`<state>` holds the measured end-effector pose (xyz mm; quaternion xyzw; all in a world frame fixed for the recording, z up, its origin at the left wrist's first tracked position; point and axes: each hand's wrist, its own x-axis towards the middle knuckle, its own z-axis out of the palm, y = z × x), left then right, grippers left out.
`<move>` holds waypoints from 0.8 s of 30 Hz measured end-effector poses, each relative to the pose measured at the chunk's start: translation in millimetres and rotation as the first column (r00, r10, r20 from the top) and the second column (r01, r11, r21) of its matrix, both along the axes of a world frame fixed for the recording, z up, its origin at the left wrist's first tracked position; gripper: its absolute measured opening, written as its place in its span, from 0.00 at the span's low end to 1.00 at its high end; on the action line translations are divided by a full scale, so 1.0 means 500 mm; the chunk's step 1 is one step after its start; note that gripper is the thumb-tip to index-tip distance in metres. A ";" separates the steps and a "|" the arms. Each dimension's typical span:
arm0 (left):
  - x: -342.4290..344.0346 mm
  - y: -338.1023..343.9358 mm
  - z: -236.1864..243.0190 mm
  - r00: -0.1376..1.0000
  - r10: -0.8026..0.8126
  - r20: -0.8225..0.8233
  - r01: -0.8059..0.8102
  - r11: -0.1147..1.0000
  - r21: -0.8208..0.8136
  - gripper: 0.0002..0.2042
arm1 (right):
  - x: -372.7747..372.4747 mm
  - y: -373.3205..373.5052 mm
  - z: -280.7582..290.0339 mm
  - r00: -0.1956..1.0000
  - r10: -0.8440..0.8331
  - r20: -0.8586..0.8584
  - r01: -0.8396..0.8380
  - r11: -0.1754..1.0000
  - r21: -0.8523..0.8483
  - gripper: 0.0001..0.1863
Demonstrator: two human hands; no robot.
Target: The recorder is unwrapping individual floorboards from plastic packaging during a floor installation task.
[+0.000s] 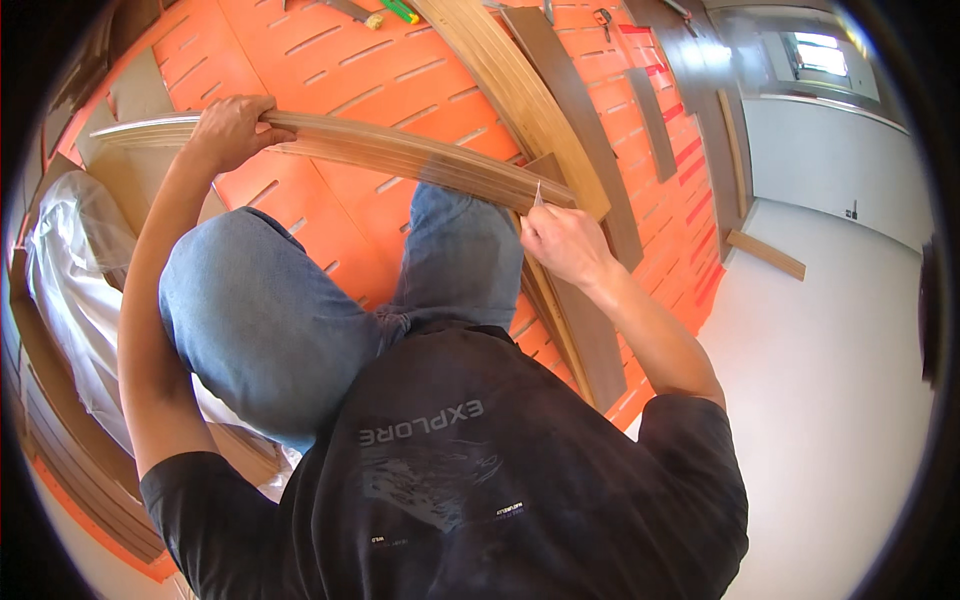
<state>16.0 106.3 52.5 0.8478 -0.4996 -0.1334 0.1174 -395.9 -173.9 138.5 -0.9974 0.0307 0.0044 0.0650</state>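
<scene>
A long, narrow wooden plank (390, 150) lies crosswise above my jeans-clad knees. My left hand (230, 130) grips it toward its left part, fingers wrapped over the edge. My right hand (555, 240) is closed near the plank's right end, pinching a thin, pale, pointed piece (538, 194) that stands up from the fingers; I cannot make out what it is, or whether this hand also holds the plank.
Slotted orange underlay (320, 50) covers the floor, with loose boards (620, 240) and small tools (400, 12) on it. Clear plastic sheeting (70, 260) and stacked planks (80, 440) lie at the left. A pale wall (830, 160) and a short board (765, 255) are at the right.
</scene>
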 end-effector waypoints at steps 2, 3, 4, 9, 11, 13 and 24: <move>0.000 -0.006 -0.003 1.000 0.012 -0.011 -0.013 1.000 -0.013 0.22 | -0.013 -0.002 0.011 0.994 -0.107 0.039 0.106 0.994 0.011 0.17; 0.004 -0.018 -0.009 1.000 0.006 -0.020 -0.007 1.000 -0.014 0.22 | -0.015 -0.006 0.031 0.993 -0.108 0.053 0.108 0.994 0.004 0.17; 0.006 -0.019 -0.014 1.000 0.006 -0.028 -0.006 1.000 -0.005 0.22 | -0.012 -0.007 0.055 0.978 -0.207 0.013 0.207 0.977 -0.051 0.19; 0.032 -0.009 -0.029 0.992 0.000 0.128 0.011 0.996 -0.084 0.23 | -0.010 -0.005 0.119 0.863 -0.504 -0.044 0.485 0.849 -0.210 0.31; 0.050 -0.004 -0.023 0.993 -0.002 0.121 0.001 1.000 0.004 0.26 | 0.013 0.008 0.096 0.870 -0.492 0.031 0.487 0.846 -0.217 0.31; 0.049 -0.012 -0.047 0.993 0.029 0.111 -0.040 0.994 0.103 0.29 | 0.037 0.028 0.085 0.856 -0.514 -0.056 0.477 0.826 -0.300 0.31; 0.064 -0.042 -0.069 0.995 -0.084 0.060 0.093 0.981 -0.169 0.34 | 0.074 -0.080 0.037 0.906 -0.390 -0.166 0.342 0.904 -0.257 0.20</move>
